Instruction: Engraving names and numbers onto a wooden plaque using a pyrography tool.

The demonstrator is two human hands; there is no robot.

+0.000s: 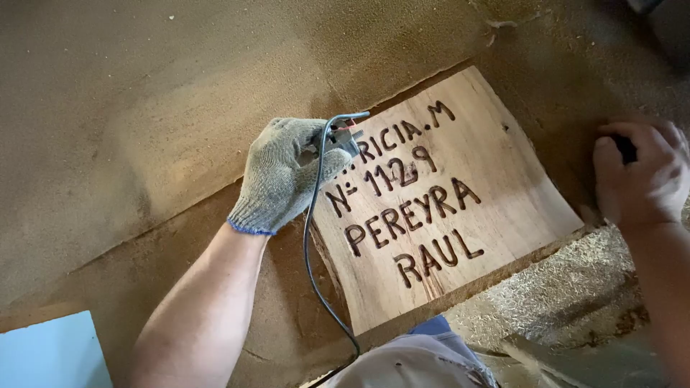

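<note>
Sawdust covers the bench (144, 108) where the gloved left hand (284, 172) (forearm angled up from below) is clenched around a corded tool (343, 135) at the carved wooden plaque's (489, 187) upper-left edge, while the bare right hand (643, 176) curls around a dark object (627, 148) just beside its right edge.

You see one carved wooden plaque (460, 215), one knit glove (284, 172), one grey cord (310, 244) and two hands.

Sawdust-covered bench surface (165, 93) fills most of frame, tan, w/ coarser shavings (575, 287) piled lower right. Pale blue panel (50, 356) at lower left corner. Soft, even light; darker toward upper right.
</note>
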